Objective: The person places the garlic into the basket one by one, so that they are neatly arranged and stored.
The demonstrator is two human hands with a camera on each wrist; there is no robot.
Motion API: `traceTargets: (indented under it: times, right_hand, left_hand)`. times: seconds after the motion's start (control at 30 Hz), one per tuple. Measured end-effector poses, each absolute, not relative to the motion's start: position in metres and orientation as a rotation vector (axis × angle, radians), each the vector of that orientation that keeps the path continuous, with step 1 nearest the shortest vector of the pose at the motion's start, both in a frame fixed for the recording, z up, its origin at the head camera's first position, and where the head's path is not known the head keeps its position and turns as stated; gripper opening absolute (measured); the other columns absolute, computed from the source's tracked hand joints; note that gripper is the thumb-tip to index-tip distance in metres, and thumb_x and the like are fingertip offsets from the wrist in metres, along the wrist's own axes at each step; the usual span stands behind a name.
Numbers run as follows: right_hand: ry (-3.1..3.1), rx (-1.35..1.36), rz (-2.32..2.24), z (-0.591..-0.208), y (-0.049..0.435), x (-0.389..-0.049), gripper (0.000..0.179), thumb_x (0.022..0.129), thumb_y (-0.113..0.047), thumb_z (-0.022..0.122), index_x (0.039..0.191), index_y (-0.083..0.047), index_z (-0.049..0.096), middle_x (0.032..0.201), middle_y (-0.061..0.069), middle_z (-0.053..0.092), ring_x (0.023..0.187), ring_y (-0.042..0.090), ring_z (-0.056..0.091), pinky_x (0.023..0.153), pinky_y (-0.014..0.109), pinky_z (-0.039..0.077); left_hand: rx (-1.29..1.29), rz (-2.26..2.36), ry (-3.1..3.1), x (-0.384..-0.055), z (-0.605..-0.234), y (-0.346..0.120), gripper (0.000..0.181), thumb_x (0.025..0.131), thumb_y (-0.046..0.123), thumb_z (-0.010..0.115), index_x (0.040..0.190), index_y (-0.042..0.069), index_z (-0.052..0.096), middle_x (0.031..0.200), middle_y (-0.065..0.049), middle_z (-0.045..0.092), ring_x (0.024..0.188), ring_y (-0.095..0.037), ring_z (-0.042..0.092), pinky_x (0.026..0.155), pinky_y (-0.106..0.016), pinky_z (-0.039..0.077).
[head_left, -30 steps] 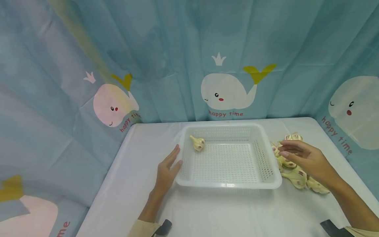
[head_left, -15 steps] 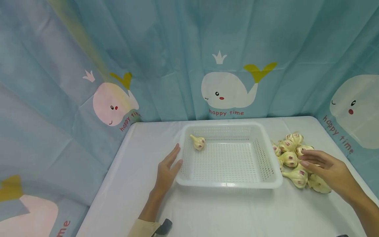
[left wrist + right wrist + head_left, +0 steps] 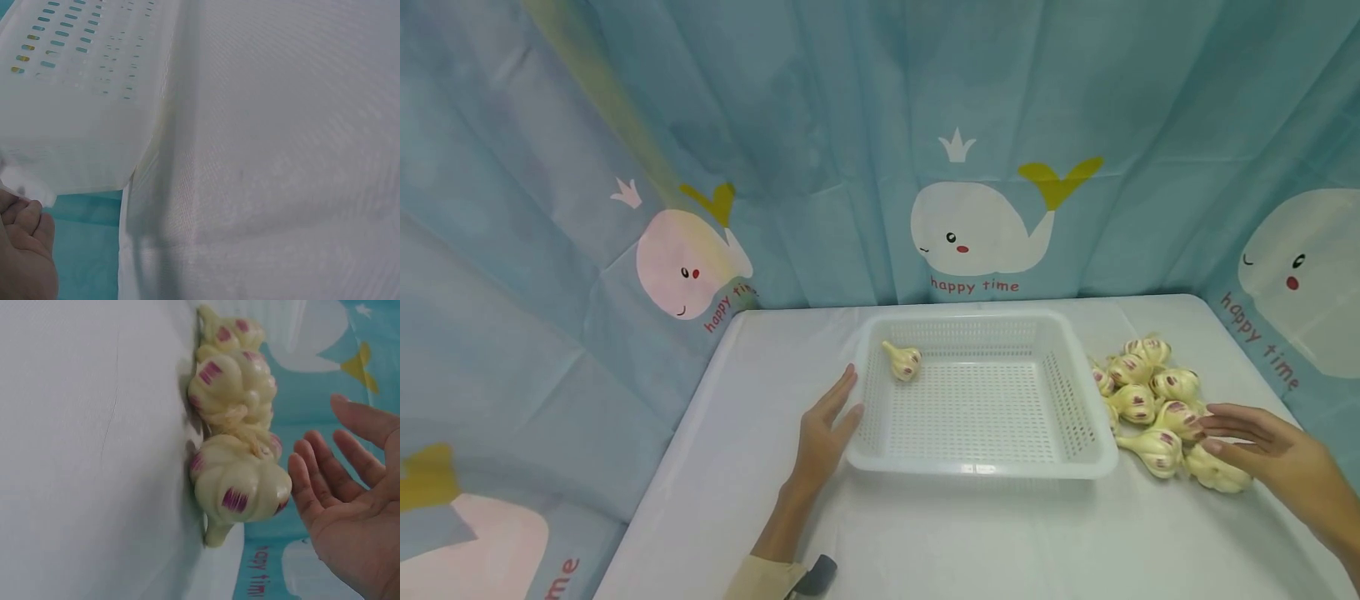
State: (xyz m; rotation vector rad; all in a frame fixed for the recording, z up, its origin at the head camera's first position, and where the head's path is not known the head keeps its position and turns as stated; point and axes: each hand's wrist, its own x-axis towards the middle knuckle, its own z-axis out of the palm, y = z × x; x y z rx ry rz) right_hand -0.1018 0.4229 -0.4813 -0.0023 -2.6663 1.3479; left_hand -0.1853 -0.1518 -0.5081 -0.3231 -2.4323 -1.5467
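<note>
A white plastic basket [image 3: 981,471] with slotted walls sits on the table in the head view. One garlic bulb [image 3: 905,363] lies inside it, in the far left corner. My left hand [image 3: 822,433] has its fingers extended along the basket's left rim, touching it. To the right of the basket is a pile of several pale garlic bulbs [image 3: 1135,404] with purple marks. Over the pile's near right side hovers my right hand [image 3: 1273,446], fingers loosely spread and holding nothing. In the right wrist view its fingertips are close to a bulb [image 3: 240,481].
A white cloth [image 3: 925,542] covers the table. Behind it and along the sides hangs a blue curtain [image 3: 835,167] printed with whales. The leftmost bulbs in the pile lie against the basket's right side, partly hidden by its rim.
My right hand has moved right and toward me, from beside the basket's right rim to the near right bulbs, uncovering more of the pile. The left hand and basket have stayed put.
</note>
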Motion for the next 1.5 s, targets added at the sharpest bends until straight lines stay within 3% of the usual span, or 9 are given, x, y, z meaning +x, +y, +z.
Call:
traceTargets:
  times: [0.53, 0.8, 1.2, 1.3, 1.37, 1.4, 1.43, 1.47, 1.5]
  right_hand:
    - [-2.723, -0.047, 1.296, -0.492, 0.446, -0.087, 0.056, 0.093, -0.007, 0.081, 0.141, -0.022, 0.058, 0.118, -0.048, 0.046, 0.105, -0.028, 0.043, 0.072, -0.002, 0.04]
    - [-2.744, 0.085, 1.241, -0.505, 0.452, -0.082, 0.061, 0.079, 0.006, 0.087, 0.134, -0.002, 0.063, 0.121, -0.05, 0.047, 0.107, -0.032, 0.043, 0.074, -0.003, 0.042]
    - [-2.957, -0.014, 1.122, -0.51, 0.452, -0.083, 0.081, 0.081, -0.01, 0.089, 0.147, 0.013, 0.048, 0.121, -0.057, 0.022, 0.113, -0.039, 0.017, 0.07, -0.001, 0.039]
    - [-3.059, -0.052, 1.078, -0.513, 0.455, -0.083, 0.085, 0.085, -0.015, 0.087, 0.153, 0.011, 0.043, 0.137, -0.044, 0.032, 0.148, -0.016, 0.011, 0.075, 0.008, 0.048]
    - [-3.112, -0.071, 1.058, -0.515, 0.456, -0.084, 0.085, 0.088, -0.015, 0.084, 0.155, 0.011, 0.039, 0.155, -0.017, 0.044, 0.163, 0.02, 0.007, 0.087, 0.028, 0.057]
    - [-3.121, -0.08, 1.038, -0.516, 0.456, -0.084, 0.085, 0.087, -0.016, 0.085, 0.154, 0.011, 0.04, 0.156, -0.004, 0.048, 0.163, 0.02, 0.008, 0.086, 0.031, 0.058]
    - [-3.13, -0.072, 1.034, -0.516, 0.457, -0.084, 0.085, 0.088, -0.015, 0.084, 0.154, 0.011, 0.039, 0.159, 0.015, 0.046, 0.162, 0.038, 0.009, 0.089, 0.042, 0.058]
    - [-3.123, -0.065, 1.021, -0.517, 0.457, -0.085, 0.084, 0.087, -0.015, 0.085, 0.154, 0.01, 0.04, 0.157, 0.022, 0.047, 0.163, 0.023, 0.013, 0.088, 0.043, 0.058]
    - [-3.119, -0.054, 1.018, -0.517, 0.457, -0.085, 0.084, 0.087, -0.014, 0.085, 0.154, 0.01, 0.04, 0.156, 0.032, 0.044, 0.162, 0.028, 0.018, 0.087, 0.048, 0.057]
  left_hand:
    - [-0.375, -1.624, -2.37, -0.186, -0.512, -0.153, 0.053, 0.104, 0.012, 0.067, 0.155, 0.014, 0.054, 0.166, 0.009, 0.043, 0.156, -0.015, 0.038, 0.125, -0.019, 0.03]
    - [-0.372, -1.623, -2.377, -0.187, -0.512, -0.153, 0.052, 0.105, 0.013, 0.066, 0.155, 0.015, 0.054, 0.166, 0.007, 0.043, 0.156, -0.011, 0.036, 0.125, -0.019, 0.03]
    - [-0.367, -1.618, -2.38, -0.186, -0.513, -0.154, 0.052, 0.105, 0.015, 0.066, 0.156, 0.017, 0.054, 0.166, 0.009, 0.043, 0.156, -0.01, 0.037, 0.126, -0.019, 0.03]
    - [-0.372, -1.616, -2.38, -0.187, -0.513, -0.154, 0.052, 0.105, 0.016, 0.066, 0.156, 0.017, 0.053, 0.167, 0.007, 0.043, 0.157, -0.013, 0.037, 0.126, -0.02, 0.029]
    - [-0.37, -1.613, -2.383, -0.186, -0.513, -0.154, 0.052, 0.105, 0.016, 0.066, 0.156, 0.017, 0.053, 0.167, 0.008, 0.043, 0.157, -0.014, 0.037, 0.126, -0.02, 0.029]
    - [-0.371, -1.612, -2.384, -0.186, -0.513, -0.154, 0.053, 0.105, 0.016, 0.066, 0.156, 0.016, 0.053, 0.167, 0.008, 0.043, 0.157, -0.014, 0.037, 0.126, -0.02, 0.029]
    - [-0.37, -1.609, -2.385, -0.186, -0.513, -0.154, 0.053, 0.105, 0.016, 0.066, 0.156, 0.016, 0.053, 0.166, 0.008, 0.043, 0.157, -0.015, 0.037, 0.126, -0.021, 0.029]
    - [-0.368, -1.605, -2.388, -0.186, -0.512, -0.154, 0.053, 0.105, 0.016, 0.066, 0.156, 0.016, 0.053, 0.166, 0.009, 0.043, 0.157, -0.015, 0.037, 0.126, -0.02, 0.029]
    - [-0.37, -1.604, -2.387, -0.186, -0.512, -0.153, 0.053, 0.105, 0.016, 0.066, 0.156, 0.016, 0.053, 0.166, 0.009, 0.043, 0.157, -0.015, 0.037, 0.126, -0.02, 0.029]
